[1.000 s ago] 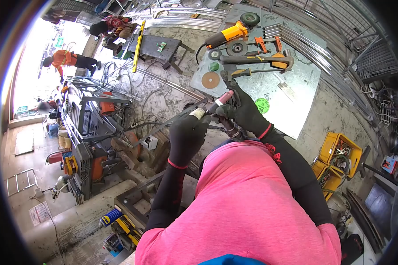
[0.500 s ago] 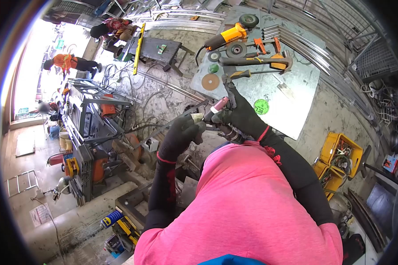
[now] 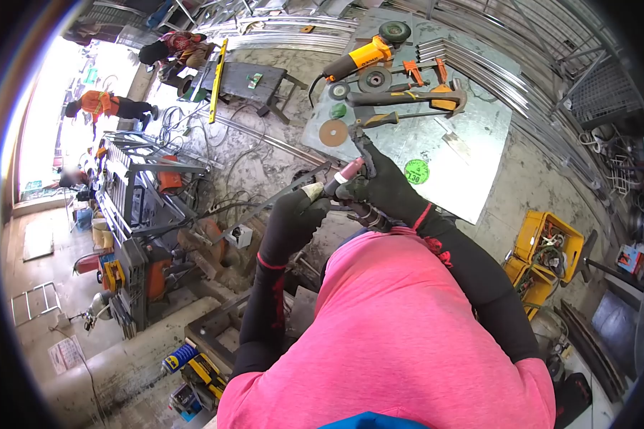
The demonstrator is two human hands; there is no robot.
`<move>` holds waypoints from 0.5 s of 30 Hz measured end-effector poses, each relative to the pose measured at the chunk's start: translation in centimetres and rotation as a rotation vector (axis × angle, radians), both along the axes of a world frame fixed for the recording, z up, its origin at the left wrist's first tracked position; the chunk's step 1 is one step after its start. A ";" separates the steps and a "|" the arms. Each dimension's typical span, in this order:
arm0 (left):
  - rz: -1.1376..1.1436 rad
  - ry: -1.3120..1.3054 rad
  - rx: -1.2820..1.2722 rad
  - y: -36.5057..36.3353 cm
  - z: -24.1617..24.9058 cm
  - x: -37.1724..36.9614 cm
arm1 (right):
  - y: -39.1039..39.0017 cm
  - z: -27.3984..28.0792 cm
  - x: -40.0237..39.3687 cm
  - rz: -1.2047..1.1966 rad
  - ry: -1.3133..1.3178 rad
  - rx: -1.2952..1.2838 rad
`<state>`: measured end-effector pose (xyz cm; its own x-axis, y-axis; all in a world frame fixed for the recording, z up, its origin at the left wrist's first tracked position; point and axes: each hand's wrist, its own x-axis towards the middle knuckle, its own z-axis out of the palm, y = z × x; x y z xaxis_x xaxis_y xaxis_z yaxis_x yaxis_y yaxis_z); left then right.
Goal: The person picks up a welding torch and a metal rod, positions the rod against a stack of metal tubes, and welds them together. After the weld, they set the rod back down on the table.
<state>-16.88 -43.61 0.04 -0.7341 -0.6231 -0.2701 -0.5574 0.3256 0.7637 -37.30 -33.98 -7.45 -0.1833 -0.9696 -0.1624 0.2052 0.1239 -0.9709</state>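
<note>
Both of my hands wear black gloves and meet in front of my chest. My right hand (image 3: 388,187) grips a welding torch (image 3: 342,176) with a pink collar, its hose running back under my wrist. My left hand (image 3: 291,218) pinches the pale ceramic nozzle (image 3: 312,191) at the torch's tip. Behind them lies a sheet of metal (image 3: 472,164) bearing a yellow angle grinder (image 3: 352,58), cutting discs (image 3: 333,131), clamps and a green sticker (image 3: 416,171).
A yellow crate (image 3: 551,247) of parts sits to the right. Left of me stand a metal rack (image 3: 132,186), cables on the concrete floor and a small steel bench (image 3: 254,75). Two people (image 3: 104,106) crouch far off at upper left. Curved steel bars (image 3: 551,121) line the right.
My hands and the torch have shifted slightly left and up in view; my left arm stretched out further. The grip on the torch stays the same.
</note>
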 end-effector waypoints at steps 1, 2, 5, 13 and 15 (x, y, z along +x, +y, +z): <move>0.016 -0.012 -0.076 0.4 0.2 -0.4 | 0.0 0.1 0.0 -0.009 0.005 0.005; 0.002 -0.002 -0.066 0.5 -0.4 -0.6 | 0.0 0.2 0.1 -0.017 -0.056 -0.016; -0.050 -0.010 -0.765 0.8 -2.4 -1.7 | 0.3 0.5 0.2 -0.118 -0.138 -0.083; 0.143 0.459 -0.015 -0.4 -6.9 -3.9 | 2.5 -0.5 -2.7 -0.489 -0.264 -0.027; 0.072 0.540 0.334 0.8 -11.5 -4.6 | 2.8 -0.8 -4.5 -0.648 -0.580 0.000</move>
<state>-21.52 -42.77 -11.42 -0.7803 -0.6223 -0.0616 -0.0768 -0.0024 0.9970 -41.80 -31.23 -8.25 -0.5876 -0.7025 -0.4015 0.6976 -0.1883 -0.6913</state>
